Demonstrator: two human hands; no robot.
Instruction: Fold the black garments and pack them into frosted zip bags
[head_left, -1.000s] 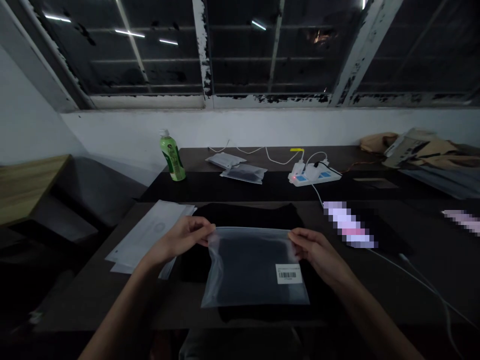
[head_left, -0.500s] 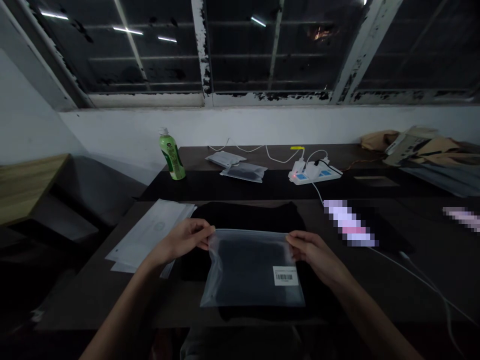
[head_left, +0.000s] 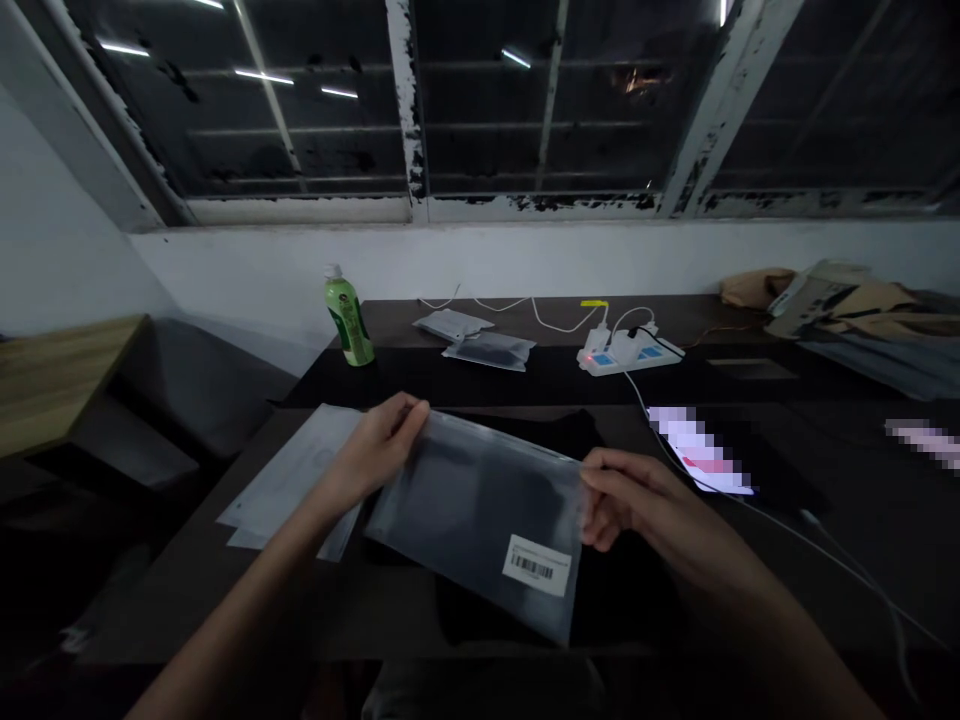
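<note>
A frosted zip bag with dark contents and a white barcode label hangs tilted between my hands, its right side lower. My left hand pinches the top left corner. The top right corner is gripped by my right hand, thumb on the near face and fingers curled behind. Beneath the bag lies a black cloth, partly covered by it. Flat frosted bags lie stacked on the table just left of my left hand.
Two small filled bags lie toward the back. A green bottle stands at the back left. A power strip with plugs and white cables sits back right, near a lit phone. Brown packaging is piled at the far right.
The bag has tilted clockwise: my left hand rose with its corner, while the right corner and label dropped lower. The label also shifted left. The camera view has tipped slightly upward.
</note>
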